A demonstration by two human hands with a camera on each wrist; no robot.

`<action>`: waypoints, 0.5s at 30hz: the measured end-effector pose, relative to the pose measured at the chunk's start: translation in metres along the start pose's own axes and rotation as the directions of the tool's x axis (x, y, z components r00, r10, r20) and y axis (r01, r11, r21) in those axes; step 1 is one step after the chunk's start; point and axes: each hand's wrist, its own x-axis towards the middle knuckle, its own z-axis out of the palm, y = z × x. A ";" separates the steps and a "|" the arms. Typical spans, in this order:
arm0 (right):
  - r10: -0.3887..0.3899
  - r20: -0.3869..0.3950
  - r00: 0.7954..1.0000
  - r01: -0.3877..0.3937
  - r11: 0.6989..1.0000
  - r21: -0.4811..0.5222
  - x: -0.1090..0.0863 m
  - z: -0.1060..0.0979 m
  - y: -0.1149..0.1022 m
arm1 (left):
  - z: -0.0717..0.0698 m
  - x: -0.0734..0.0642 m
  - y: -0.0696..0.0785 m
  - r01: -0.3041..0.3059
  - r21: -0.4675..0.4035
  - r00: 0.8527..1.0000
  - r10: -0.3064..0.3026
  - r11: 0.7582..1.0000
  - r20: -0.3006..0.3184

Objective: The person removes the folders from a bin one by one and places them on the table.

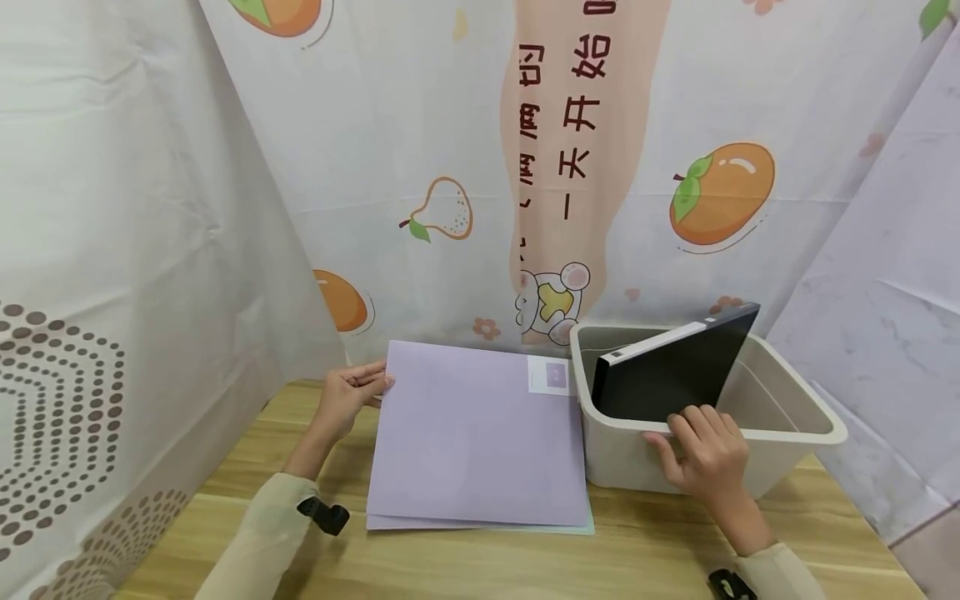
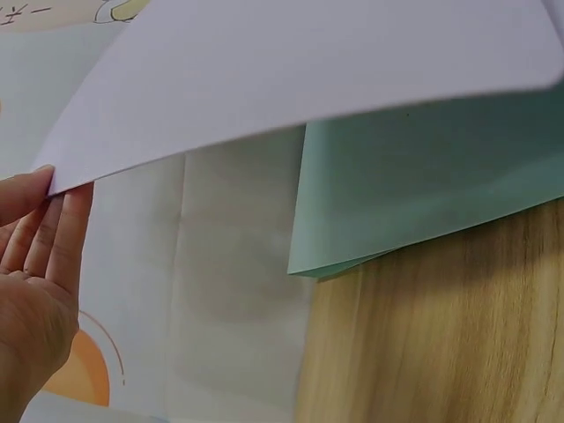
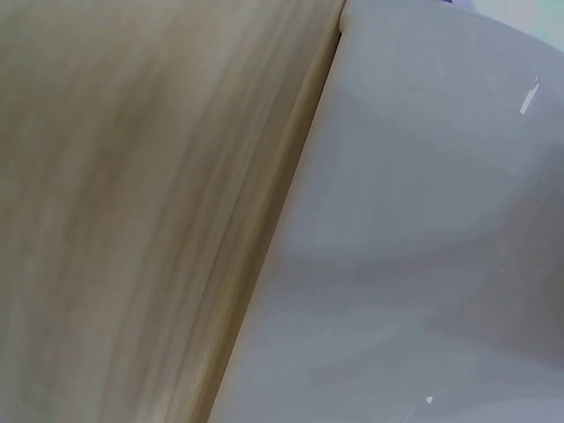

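My left hand (image 1: 347, 400) pinches the far left corner of a lilac file folder (image 1: 480, 442) between thumb and fingers. In the left wrist view, that corner of the lilac folder (image 2: 264, 70) is lifted, and a mint-green folder (image 2: 397, 189) lies below it. Only a thin strip of the green one shows in the head view. A small white label (image 1: 538, 375) sits at the lilac folder's far right corner. My right hand (image 1: 708, 454) grips the front rim of a pale grey storage bin (image 1: 637, 454), its fingers hooked over the edge. Inside the bin, a black file folder (image 1: 675, 375) leans tilted, its upper end above the rim.
The wooden table (image 1: 450, 567) runs under everything. Behind it hangs a white curtain (image 1: 360, 167) printed with fruit and lettering, close to the bin's back. Another white sheet (image 1: 135, 250) hangs at the left. The bin's right wall adjoins the fabric at the right.
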 end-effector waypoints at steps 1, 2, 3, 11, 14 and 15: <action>0.000 0.002 1.000 0.000 1.000 0.000 -0.001 0.000 0.000 | 0.000 0.001 -0.001 0.002 0.007 1.000 -0.002 1.000 0.001; 0.001 0.005 1.000 -0.001 1.000 -0.001 -0.001 0.000 0.000 | 0.000 0.001 -0.002 0.006 0.013 1.000 -0.006 1.000 0.001; 0.002 0.007 1.000 -0.002 1.000 -0.002 -0.001 0.000 0.000 | 0.000 0.002 -0.002 0.011 0.018 1.000 -0.011 1.000 0.001; 0.006 0.003 1.000 -0.006 1.000 -0.003 -0.003 0.001 0.001 | 0.001 0.013 -0.006 0.034 0.046 0.999 -0.034 0.998 0.001; 0.005 0.004 1.000 -0.005 1.000 -0.003 -0.004 0.002 0.002 | 0.002 0.015 -0.006 0.028 0.037 1.000 -0.028 0.999 0.001; 0.005 0.003 1.000 -0.005 1.000 -0.004 -0.004 0.002 0.002 | 0.001 0.016 -0.006 0.028 0.035 1.000 -0.028 0.999 0.003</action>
